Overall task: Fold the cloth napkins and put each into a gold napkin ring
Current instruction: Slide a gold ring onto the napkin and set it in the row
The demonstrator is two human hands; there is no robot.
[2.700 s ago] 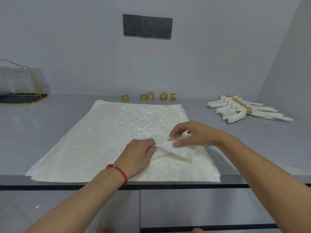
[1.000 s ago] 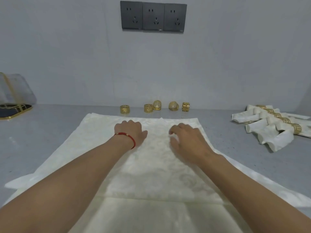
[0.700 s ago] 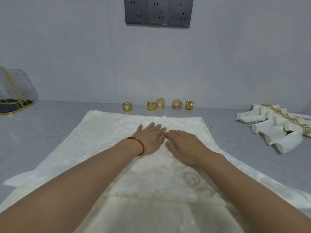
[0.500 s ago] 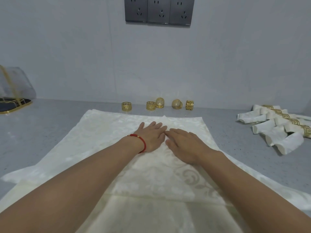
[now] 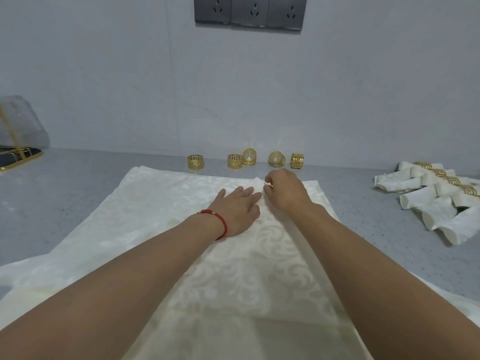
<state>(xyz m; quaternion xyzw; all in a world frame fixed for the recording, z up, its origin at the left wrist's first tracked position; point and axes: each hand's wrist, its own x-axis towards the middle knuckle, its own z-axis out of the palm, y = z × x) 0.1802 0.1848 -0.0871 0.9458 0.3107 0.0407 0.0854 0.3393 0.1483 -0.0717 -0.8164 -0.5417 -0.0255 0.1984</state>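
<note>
A cream patterned cloth napkin point(image 5: 155, 216) lies spread on the grey counter, with its near corner folded up to the far edge. My left hand point(image 5: 237, 207), with a red bracelet at the wrist, lies flat on the folded layer. My right hand point(image 5: 281, 190) has curled fingers that pinch the folded tip at the napkin's far edge. Several gold napkin rings point(image 5: 235, 161) stand in a row by the wall just beyond the napkin.
A pile of rolled napkins in gold rings point(image 5: 441, 201) lies at the right. A gold-trimmed tray with a grey bag point(image 5: 18, 154) sits at the far left. Grey wall sockets point(image 5: 249, 10) are above. The counter point(image 5: 65, 183) shows bare grey on both sides.
My right hand has moved forward from flat on the cloth and now pinches the folded tip at the far edge. My left hand stays flat on the napkin.
</note>
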